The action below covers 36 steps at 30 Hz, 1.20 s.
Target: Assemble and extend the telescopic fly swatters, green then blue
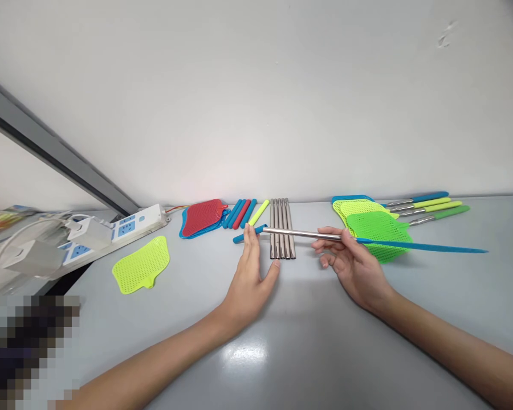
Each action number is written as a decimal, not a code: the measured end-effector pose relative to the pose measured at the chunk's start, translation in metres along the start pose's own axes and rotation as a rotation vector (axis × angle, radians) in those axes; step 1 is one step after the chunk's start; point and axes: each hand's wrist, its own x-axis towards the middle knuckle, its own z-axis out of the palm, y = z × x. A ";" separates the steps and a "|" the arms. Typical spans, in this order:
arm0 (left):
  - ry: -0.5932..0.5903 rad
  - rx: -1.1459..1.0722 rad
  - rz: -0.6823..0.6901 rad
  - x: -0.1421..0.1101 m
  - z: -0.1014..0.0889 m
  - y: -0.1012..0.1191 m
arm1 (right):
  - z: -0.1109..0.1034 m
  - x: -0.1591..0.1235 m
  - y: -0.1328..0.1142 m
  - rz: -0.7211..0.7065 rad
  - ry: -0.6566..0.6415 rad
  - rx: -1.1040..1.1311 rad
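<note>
My right hand [359, 267] grips a fly swatter [303, 233] between thumb and fingers. Its bare metal rod points left and its blue head, seen edge-on, extends to the right. Stretched fingers and a thumb held apart show on my left hand [250, 267]. The fingertips are at a blue handle sleeve [239, 238] lying on the table, close to the rod's free end; whether they touch it I cannot tell. Several metal rods [281, 228] lie side by side between my hands. Behind my left hand lie blue and red sleeves [242, 213] and a yellow sleeve [260, 212].
Swatters with handles, including a green one [378, 233], lie at right. Red and blue swatter heads [203, 219] are stacked at left, with a yellow head [142, 265] nearer me. A power strip [128, 228] with plugged-in adapters runs along the left. A wall stands behind.
</note>
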 end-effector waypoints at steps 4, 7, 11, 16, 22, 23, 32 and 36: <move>0.003 0.015 -0.003 0.000 0.000 0.000 | -0.002 0.002 0.000 -0.007 0.060 0.052; 0.006 0.018 0.011 -0.001 0.000 -0.001 | -0.001 0.002 0.000 -0.002 0.056 0.019; 0.009 0.015 0.025 -0.001 0.000 -0.001 | 0.001 0.001 0.001 -0.001 0.048 -0.051; 0.029 0.060 0.060 -0.002 0.000 0.003 | 0.001 0.001 0.002 -0.023 0.056 -0.047; 0.047 0.155 0.133 -0.003 -0.001 0.008 | -0.001 0.002 0.003 -0.026 0.067 -0.031; 0.047 0.162 0.136 -0.003 -0.001 0.009 | -0.001 0.002 0.003 -0.018 0.067 -0.015; 0.001 0.211 0.280 -0.007 -0.004 0.013 | 0.000 0.003 0.001 0.009 0.047 -0.010; -0.044 0.214 0.343 -0.008 -0.005 0.015 | -0.001 0.002 0.002 0.014 0.035 -0.024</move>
